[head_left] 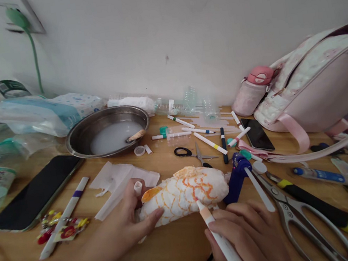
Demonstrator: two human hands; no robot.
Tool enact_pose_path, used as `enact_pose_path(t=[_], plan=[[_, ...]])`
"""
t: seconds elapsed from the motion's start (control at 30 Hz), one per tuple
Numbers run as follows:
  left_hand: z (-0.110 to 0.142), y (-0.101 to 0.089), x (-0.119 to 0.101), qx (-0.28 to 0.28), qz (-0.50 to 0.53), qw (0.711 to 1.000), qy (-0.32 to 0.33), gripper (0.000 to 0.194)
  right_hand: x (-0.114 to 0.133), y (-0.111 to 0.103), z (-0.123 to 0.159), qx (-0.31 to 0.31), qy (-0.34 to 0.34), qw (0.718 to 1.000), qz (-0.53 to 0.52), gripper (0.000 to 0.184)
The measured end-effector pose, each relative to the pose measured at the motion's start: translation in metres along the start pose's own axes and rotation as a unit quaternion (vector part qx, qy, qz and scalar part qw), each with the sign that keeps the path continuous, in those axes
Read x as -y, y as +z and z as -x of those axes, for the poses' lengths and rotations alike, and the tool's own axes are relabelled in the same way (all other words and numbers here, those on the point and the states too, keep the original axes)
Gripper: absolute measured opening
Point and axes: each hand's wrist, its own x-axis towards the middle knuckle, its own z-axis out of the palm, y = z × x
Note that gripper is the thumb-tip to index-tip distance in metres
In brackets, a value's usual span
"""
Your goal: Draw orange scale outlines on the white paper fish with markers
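A white papered, fish-like shape with orange scale lines and orange fins lies sideways above the wooden table. My left hand is closed round its left end, thumb across the near side; a white marker cap also sticks up between its fingers. My right hand grips a white marker with an orange band, and its tip touches the lower middle of the shape. Torn white paper lies just behind my left hand. Close to my right hand is a dark blue glue gun with a white stick.
Behind are a metal bowl of cloudy liquid, small black-handled scissors and several loose markers. Large scissors and a craft knife lie right. A pink backpack and bottle stand by the wall; a phone is left.
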Motion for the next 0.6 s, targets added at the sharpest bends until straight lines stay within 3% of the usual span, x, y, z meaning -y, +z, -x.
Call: enact_pose_path(t=[0.6], plan=[[0.003,0.008,0.014,-0.027,0.020,0.999,0.040,0.041,0.001,-0.001,0.005,0.011,-0.005,1.000,-0.020,0.009]])
